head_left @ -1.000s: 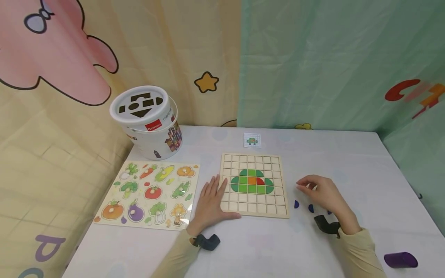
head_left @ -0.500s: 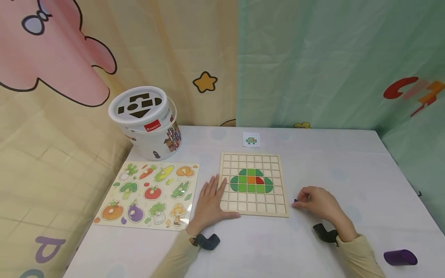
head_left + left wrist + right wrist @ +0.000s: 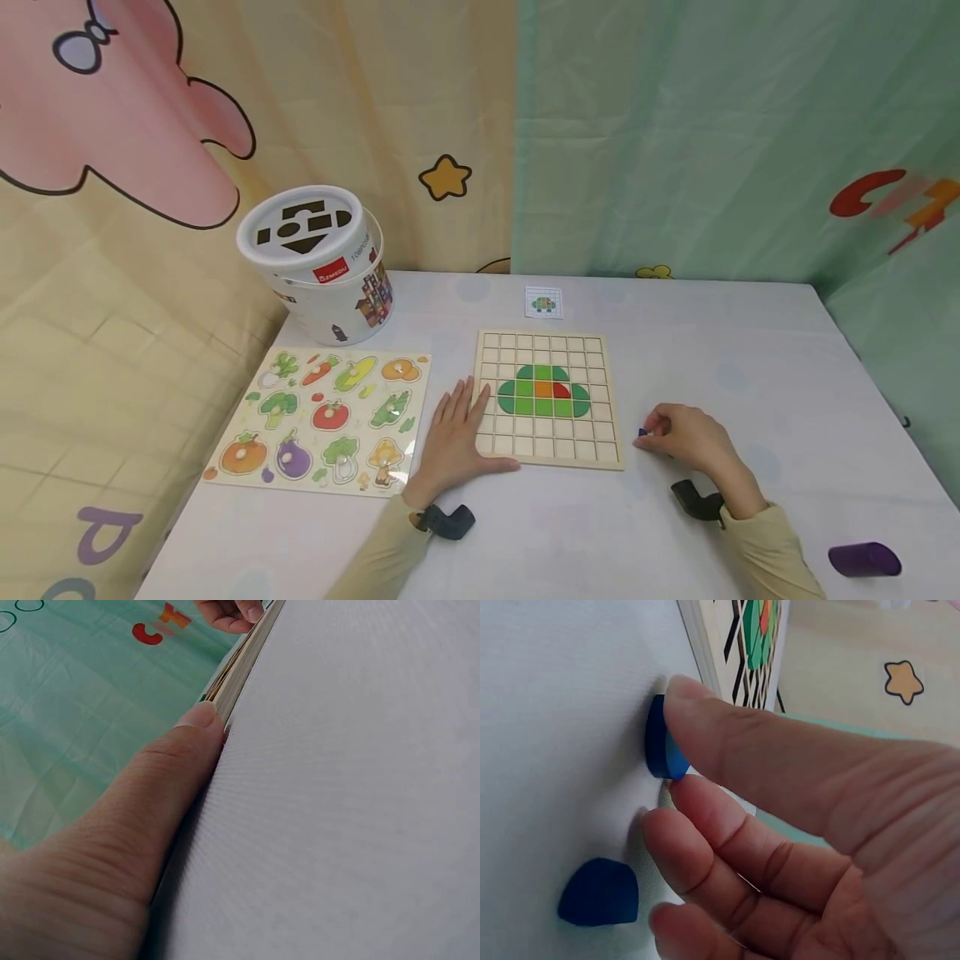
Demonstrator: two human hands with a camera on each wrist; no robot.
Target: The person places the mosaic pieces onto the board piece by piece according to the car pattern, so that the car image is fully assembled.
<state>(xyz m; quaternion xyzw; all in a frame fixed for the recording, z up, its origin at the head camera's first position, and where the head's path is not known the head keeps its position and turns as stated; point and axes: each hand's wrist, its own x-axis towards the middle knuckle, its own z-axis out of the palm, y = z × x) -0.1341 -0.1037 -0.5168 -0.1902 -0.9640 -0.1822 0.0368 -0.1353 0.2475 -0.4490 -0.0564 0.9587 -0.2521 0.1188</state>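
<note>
My left hand (image 3: 455,437) rests at the near-left corner of a wooden grid board (image 3: 517,450), fingers spread along its left edge and thumb along its near edge. Several green tiles (image 3: 543,407), an orange tile (image 3: 543,389) and a red tile (image 3: 560,391) form a patch on the board. To the right of the board, my right hand (image 3: 693,437) pinches a small blue half-round tile (image 3: 658,739) between thumb and forefinger, just at the table surface. Another blue tile (image 3: 600,892) lies on the cloth beside the curled fingers.
A vegetable puzzle board (image 3: 315,433) lies left of my left hand, with a white bucket (image 3: 322,292) behind it. A small picture card (image 3: 543,303) lies beyond the grid board. A purple cylinder (image 3: 864,560) is at the near right.
My right hand has come down toward me onto the blue tiles and taken one between its fingertips, then shifted slightly right. My left hand has stayed in place.
</note>
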